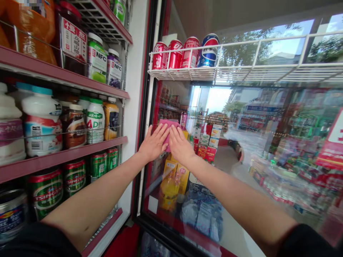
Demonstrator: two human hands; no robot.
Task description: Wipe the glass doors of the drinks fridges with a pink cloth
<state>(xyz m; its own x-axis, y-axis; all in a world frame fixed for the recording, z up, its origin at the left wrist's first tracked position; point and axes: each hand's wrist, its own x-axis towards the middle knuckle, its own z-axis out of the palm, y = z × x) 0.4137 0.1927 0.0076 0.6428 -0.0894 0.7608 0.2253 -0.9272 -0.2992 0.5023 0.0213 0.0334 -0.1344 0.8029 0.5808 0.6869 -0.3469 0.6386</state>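
Observation:
A folded pink cloth (173,123) lies pressed against the glass door (233,125) of a drinks fridge. My left hand (153,143) rests flat on the cloth's left part, fingers stretched out. On its right part lies my right hand (182,145), also flat with straight fingers. The fingertips of both hands nearly meet in the middle of the cloth. Most of the cloth is hidden beneath the hands. Both arms reach forward from dark sleeves.
A white wire rack (238,73) on the door holds several cans, among them a blue Pepsi can (209,51). To the left, fridge shelves (64,153) carry bottles and beer cans (46,192). Yellow cartons (174,176) show through the glass, mixed with street reflections.

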